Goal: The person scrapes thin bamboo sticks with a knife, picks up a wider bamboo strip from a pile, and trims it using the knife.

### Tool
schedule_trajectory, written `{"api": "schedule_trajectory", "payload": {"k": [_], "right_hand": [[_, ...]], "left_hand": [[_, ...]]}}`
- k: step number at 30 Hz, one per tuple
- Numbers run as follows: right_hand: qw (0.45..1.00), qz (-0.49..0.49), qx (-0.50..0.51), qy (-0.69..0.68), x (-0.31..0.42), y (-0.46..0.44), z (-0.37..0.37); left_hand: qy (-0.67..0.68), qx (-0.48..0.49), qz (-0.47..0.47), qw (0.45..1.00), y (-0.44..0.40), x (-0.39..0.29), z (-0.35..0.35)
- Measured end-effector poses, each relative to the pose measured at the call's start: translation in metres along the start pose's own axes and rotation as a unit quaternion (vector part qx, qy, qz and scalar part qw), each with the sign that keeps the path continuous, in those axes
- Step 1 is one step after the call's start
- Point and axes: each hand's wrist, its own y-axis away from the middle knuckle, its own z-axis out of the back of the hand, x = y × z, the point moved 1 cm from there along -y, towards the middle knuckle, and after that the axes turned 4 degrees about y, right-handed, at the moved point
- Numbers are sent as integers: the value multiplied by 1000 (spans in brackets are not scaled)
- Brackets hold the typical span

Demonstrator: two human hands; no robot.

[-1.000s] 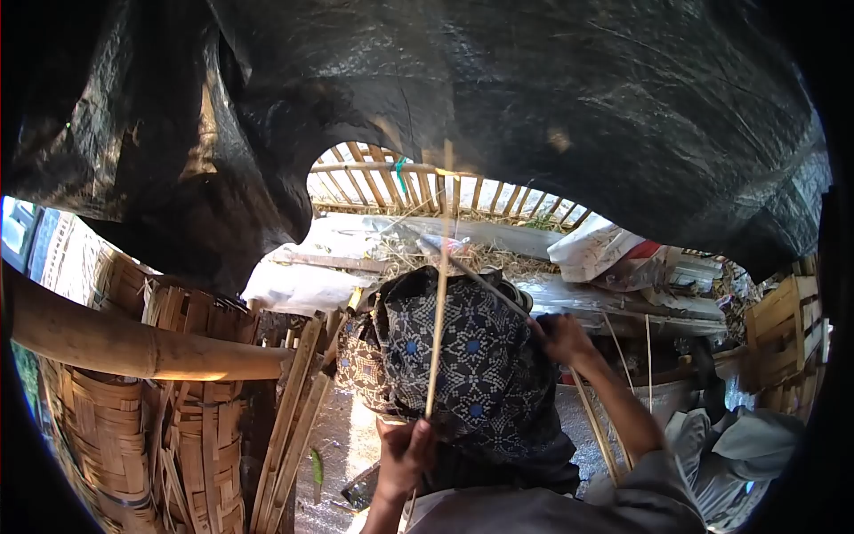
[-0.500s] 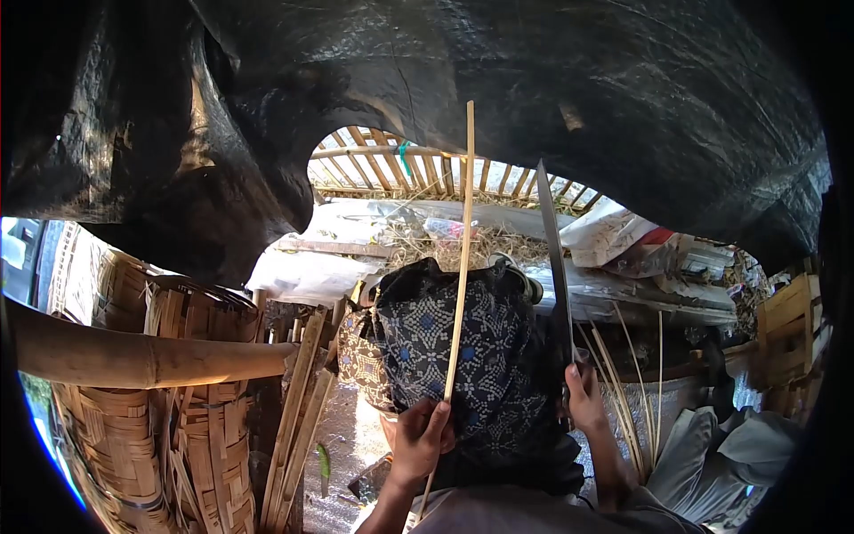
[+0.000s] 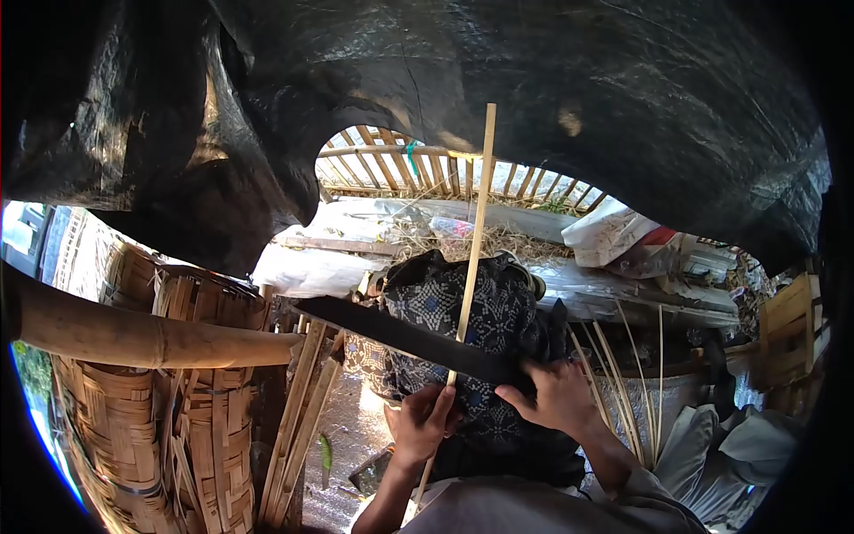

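My left hand (image 3: pixel 425 425) is closed around the lower part of a thin bamboo strip (image 3: pixel 479 218), which rises nearly upright with a slight tilt to the right. My right hand (image 3: pixel 559 398) grips a long dark blade (image 3: pixel 400 335) near its right end; the handle is hidden in the fingers. The blade lies across the strip just above my left hand, its tip pointing left. Behind both is dark patterned cloth (image 3: pixel 507 307) over my lap.
Woven bamboo baskets (image 3: pixel 213 427) and a thick bamboo pole (image 3: pixel 151 338) are at the left. Split bamboo pieces (image 3: pixel 298 427) lean beside them. Thin strips (image 3: pixel 623 392) stand at the right, near a wooden crate (image 3: pixel 790 334). Black sheeting (image 3: pixel 578 71) hangs overhead.
The blade has swung from pointing up and away to lying leftward across the strip. My right hand has moved in toward my left hand, which still holds the strip.
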Motion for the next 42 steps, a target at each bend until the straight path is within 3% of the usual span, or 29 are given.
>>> {"api": "schedule_trajectory", "payload": {"k": [1,8,10,20,27,30,32,37,39,42], "right_hand": [[998,12,8,59,3,-1,2],[991,21,14,132,16,2,10],[993,16,30,115,12,3,7],[993,-32,47,105,7,8,4],[999,-4,45,30,5,9,5],[998,-5,50,-34,4,9,10],[994,-26,70,-84,1,10,10],[997,4,53,-62,1,20,13],[997,13,43,-66,-2,26,13],[999,24,41,-19,-5,33,15]], "left_hand": [[0,10,-3,1000,2,2,1],[-8,25,-26,999,14,9,16],[-95,14,-29,995,20,7,24],[-127,59,0,990,45,36,73],[-169,67,24,983,62,48,87],[-131,37,-40,990,57,46,79],[-86,8,-37,996,48,28,57],[-39,16,-24,999,16,6,21],[185,49,31,981,7,0,10],[200,54,34,978,3,-1,9]]}}
